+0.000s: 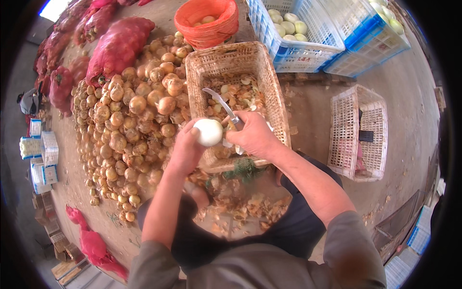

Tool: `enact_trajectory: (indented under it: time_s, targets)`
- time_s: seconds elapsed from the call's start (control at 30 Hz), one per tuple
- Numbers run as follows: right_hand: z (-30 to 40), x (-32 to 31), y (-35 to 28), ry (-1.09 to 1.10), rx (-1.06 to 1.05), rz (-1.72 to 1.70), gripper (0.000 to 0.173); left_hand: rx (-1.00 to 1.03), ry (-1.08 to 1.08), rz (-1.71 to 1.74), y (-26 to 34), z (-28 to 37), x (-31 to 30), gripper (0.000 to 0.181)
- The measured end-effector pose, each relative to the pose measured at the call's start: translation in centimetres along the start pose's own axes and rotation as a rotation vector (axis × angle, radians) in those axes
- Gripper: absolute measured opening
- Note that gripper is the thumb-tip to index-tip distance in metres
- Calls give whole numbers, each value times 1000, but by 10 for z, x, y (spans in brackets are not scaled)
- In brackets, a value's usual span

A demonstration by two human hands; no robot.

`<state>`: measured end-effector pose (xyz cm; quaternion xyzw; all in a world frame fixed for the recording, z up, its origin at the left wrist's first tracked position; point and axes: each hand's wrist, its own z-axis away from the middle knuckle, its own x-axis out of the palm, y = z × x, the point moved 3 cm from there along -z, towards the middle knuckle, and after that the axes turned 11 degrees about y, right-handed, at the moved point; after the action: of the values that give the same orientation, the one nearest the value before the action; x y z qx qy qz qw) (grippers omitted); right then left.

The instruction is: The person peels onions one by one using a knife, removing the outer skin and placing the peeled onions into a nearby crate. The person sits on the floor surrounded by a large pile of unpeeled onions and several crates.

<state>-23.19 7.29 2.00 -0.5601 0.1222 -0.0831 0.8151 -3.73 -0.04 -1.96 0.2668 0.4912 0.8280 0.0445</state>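
A peeled white onion (208, 132) rests in the grip of my left hand (187, 148), its thumb on the onion's side. My right hand (252, 135) is closed around the dark handle of a knife with a curved blade (219, 99), which points up and to the left. Both hands are above the near part of a stained plastic crate (281, 108) that holds onion skins and scraps (240, 94). To the left spreads a large heap of unpeeled onions (122, 130). Green netting (247, 169) hangs at the crate's near edge.
A red mesh-lined bucket (205, 34) with onions stands beyond the crate. Blue and white crates (306, 54) of peeled onions are at upper right, a white crate (339, 133) at right. Full red mesh sacks (119, 47) lie upper left. Another person (29, 102) is far left.
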Motion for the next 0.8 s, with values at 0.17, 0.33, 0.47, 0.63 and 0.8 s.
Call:
enact_trajectory:
  time_s: [0.17, 0.33, 0.47, 0.63, 0.8]
  targets:
    - [4, 4, -4, 28, -9, -23, 27, 23, 27, 5, -4, -2, -4, 82]
    - [4, 3, -8, 51, -21, 37, 23, 35, 26, 3, -3, 1, 0, 82]
    - [4, -3, -12, 95, -24, 47, 17, 18, 28, 60, 1, 3, 4, 80]
    - [-5, -13, -6, 268, -60, 142, 14, -96, 53, 201, -1, 3, -9, 78]
    - [-14, -25, 9, 219, -314, 525, 51, 52, 140, 150, 7, 1, -3, 63]
